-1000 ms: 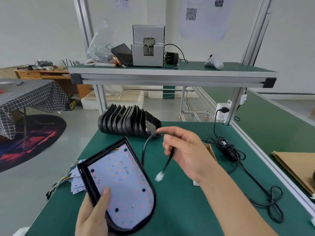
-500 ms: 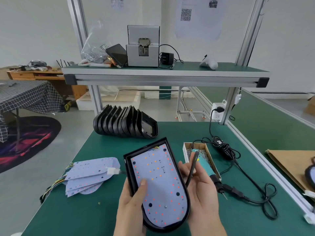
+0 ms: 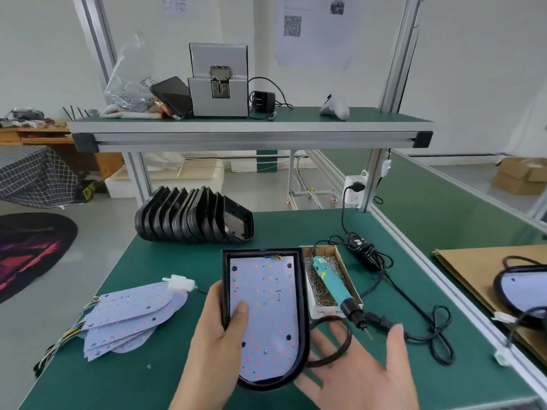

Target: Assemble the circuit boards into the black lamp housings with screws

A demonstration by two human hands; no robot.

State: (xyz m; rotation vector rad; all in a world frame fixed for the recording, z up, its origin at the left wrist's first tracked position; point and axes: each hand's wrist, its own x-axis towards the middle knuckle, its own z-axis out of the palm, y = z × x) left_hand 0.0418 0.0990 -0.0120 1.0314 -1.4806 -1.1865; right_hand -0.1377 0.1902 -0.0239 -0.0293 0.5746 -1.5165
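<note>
A black lamp housing (image 3: 302, 309) with a pale circuit board (image 3: 268, 315) seated in it lies at the front of the green bench. My left hand (image 3: 219, 329) grips its left edge, thumb pressing on the board. My right hand (image 3: 364, 371) is spread open, palm up, just right of the housing's rounded end, holding nothing; the housing's black cable (image 3: 334, 344) loops over it. A teal electric screwdriver (image 3: 331, 282) rests on a cardboard box of screws (image 3: 318, 288) to the right.
Loose circuit boards (image 3: 130, 321) with coloured wires lie at the left. A row of empty black housings (image 3: 192, 217) stands behind. The screwdriver's power cord (image 3: 414, 321) trails right. A finished lamp (image 3: 524, 294) lies on brown cardboard at the far right.
The housing was lowered and turned square to me at the bench front. My right hand let go of the black cable and opened out beside the housing.
</note>
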